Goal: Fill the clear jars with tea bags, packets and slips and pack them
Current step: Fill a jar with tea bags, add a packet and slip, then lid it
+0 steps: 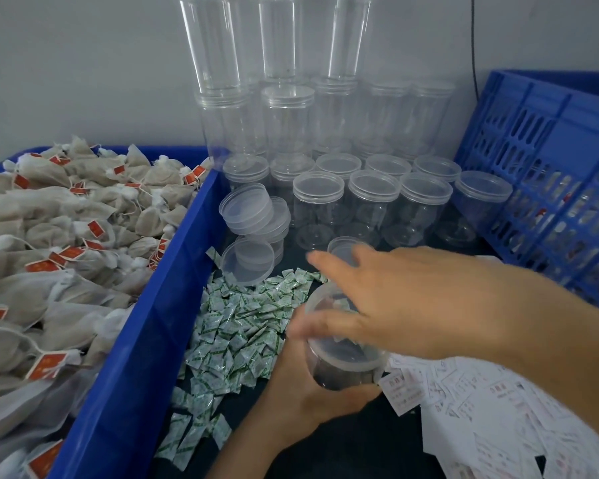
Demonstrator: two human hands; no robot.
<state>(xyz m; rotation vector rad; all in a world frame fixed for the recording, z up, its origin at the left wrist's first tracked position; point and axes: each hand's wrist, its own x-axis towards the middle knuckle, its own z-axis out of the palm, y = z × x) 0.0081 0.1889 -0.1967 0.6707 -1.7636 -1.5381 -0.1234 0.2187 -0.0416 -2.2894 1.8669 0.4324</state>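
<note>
I see a plain pale grey wall, 1 black cable running down it, and a dark tabletop below.

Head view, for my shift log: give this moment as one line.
left hand: holds jar | right hand: flat, over jar | packets: left of jar | tea bags: in blue bin

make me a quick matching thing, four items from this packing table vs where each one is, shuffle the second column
Things:
1 tea bags
2 green-and-white packets
3 paper slips
4 clear jar, tilted

Places:
a in the grip of the left hand
b heaped in the blue bin
c loose pile at the middle of the dark table
d spread over the table's right side

Pairs: 1-b, 2-c, 3-d, 4-a
</note>
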